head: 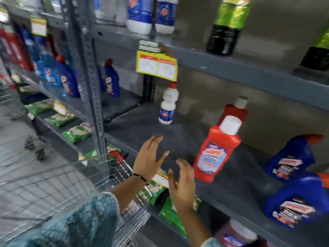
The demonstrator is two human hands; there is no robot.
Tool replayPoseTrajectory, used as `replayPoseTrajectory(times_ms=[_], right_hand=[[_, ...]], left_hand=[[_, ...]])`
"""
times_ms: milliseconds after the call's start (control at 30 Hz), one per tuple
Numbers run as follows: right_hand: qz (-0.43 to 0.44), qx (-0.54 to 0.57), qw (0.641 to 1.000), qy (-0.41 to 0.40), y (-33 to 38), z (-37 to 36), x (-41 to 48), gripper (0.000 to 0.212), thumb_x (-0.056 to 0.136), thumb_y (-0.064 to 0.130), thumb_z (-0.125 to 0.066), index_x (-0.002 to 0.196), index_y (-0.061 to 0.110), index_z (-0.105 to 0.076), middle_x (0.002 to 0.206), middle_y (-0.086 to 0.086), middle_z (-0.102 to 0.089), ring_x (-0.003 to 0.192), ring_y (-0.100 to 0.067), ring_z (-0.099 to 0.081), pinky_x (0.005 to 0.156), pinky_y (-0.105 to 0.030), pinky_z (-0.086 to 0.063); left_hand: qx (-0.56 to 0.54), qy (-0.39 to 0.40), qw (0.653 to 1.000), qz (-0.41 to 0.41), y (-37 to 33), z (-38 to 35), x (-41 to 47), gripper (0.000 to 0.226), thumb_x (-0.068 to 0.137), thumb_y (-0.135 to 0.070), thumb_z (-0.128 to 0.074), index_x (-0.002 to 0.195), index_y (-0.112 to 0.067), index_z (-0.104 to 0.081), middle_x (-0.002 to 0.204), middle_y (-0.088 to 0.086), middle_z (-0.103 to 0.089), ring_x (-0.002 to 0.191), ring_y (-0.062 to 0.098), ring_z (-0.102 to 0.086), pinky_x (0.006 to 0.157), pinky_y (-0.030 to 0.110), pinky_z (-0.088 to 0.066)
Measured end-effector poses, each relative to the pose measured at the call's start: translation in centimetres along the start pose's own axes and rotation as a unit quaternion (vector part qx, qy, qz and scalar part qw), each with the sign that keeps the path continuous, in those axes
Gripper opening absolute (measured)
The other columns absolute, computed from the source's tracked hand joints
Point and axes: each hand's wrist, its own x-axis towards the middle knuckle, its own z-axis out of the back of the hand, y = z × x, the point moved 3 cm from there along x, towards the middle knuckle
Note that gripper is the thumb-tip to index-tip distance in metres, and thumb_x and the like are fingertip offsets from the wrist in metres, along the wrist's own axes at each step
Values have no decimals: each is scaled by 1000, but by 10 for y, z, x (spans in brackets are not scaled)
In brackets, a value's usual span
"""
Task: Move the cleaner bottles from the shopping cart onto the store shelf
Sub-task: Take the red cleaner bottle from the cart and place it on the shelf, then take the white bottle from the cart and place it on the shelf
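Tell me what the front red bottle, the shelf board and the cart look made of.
Front red bottle: glossy moulded plastic, judging by its sheen; white cap, paper or film label.
Shelf board: matte grey painted metal, probably steel.
Cart: shiny bare metal wire with red plastic corner trim.

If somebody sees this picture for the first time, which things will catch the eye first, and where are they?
The two hands come first: the left hand and right hand are spread open and empty before the middle shelf, above the wire shopping cart. Just right of them stands a bright red bottle with a white cap, a second one behind it. Further back, a small white bottle stands alone under a yellow price tag.
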Motion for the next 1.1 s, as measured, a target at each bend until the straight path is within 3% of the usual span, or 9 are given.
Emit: replayPoseTrajectory(times_ms=[100, 233, 433, 533, 633, 767, 833, 900, 1100], right_hand=[[135, -53, 983, 111, 38, -58, 10, 57, 91, 33, -45, 141, 16, -23, 149, -8, -31, 142, -22, -17, 116, -34, -17], [219, -49, 950, 215, 80, -146, -4, 67, 91, 35, -45, 144, 14, -10, 153, -6, -14, 144, -22, -2, 117, -39, -13], [234, -42, 870, 432, 113, -286, -82, 68, 86, 38, -40, 144, 12, -14, 153, -8, -18, 143, -13, 9, 116, -34, -5], [194, -47, 816, 542, 111, -336, -136, 69, 88, 39, -38, 145, 15, -5, 155, -3, -5, 143, -16, 5, 118, -33, -2], [71, -55, 728, 679, 95, -375, -197, 67, 93, 34, -43, 145, 18, -5, 157, -5, -5, 144, -22, -2, 115, -31, -4], [-174, -41, 624, 760, 81, -406, -267, 58, 91, 30, -51, 140, 10, -27, 148, -9, -32, 136, -24, -29, 110, -34, -28], [-212, -43, 580, 786, 80, -415, -296, 45, 89, 24, -54, 130, 9, -43, 133, -11, -50, 122, -25, -47, 93, -30, -40], [-253, -39, 541, 801, 79, -421, -319, 42, 85, 16, -60, 124, 9, -47, 126, -13, -56, 110, -24, -54, 89, -32, -44], [-280, -25, 545, 790, 71, -433, -335, 59, 73, 19, -74, 124, 12, -46, 118, -8, -58, 100, -21, -55, 84, -26, -42]], left_hand=[[189, -77, 979, -22, 59, 53, -23, 68, 87, -44, -47, 143, -17, -20, 153, 1, -23, 143, 18, -13, 118, 42, -12], [313, -53, 947, 49, 150, 116, -75, 72, 86, -47, -40, 144, -14, -15, 154, 2, -17, 143, 12, 11, 116, 38, 0], [314, 45, 907, 278, 287, 177, -192, 82, 78, -45, -55, 143, -11, -18, 153, 3, -16, 143, 23, -16, 116, 43, -20], [248, 109, 871, 410, 348, 174, -251, 85, 83, -48, -50, 145, -10, -5, 154, 3, 4, 145, 25, -4, 119, 42, -11], [112, 165, 803, 561, 395, 153, -300, 82, 82, -45, -54, 143, -4, -15, 153, 17, -20, 141, 30, -19, 116, 38, -18], [-87, 118, 703, 695, 438, 112, -349, 62, 74, -42, -62, 126, -12, -47, 131, 18, -53, 117, 31, -51, 100, 41, -45], [-145, 89, 667, 726, 442, 100, -353, 54, 79, -35, -59, 125, -10, -48, 126, 17, -57, 113, 30, -54, 96, 36, -45], [-161, 63, 652, 738, 445, 96, -351, 48, 84, -27, -58, 126, -7, -46, 121, 12, -56, 113, 29, -53, 89, 31, -41], [-160, 11, 619, 769, 452, 91, -360, 50, 79, -29, -66, 121, -6, -52, 123, 18, -60, 110, 32, -57, 93, 38, -47]])
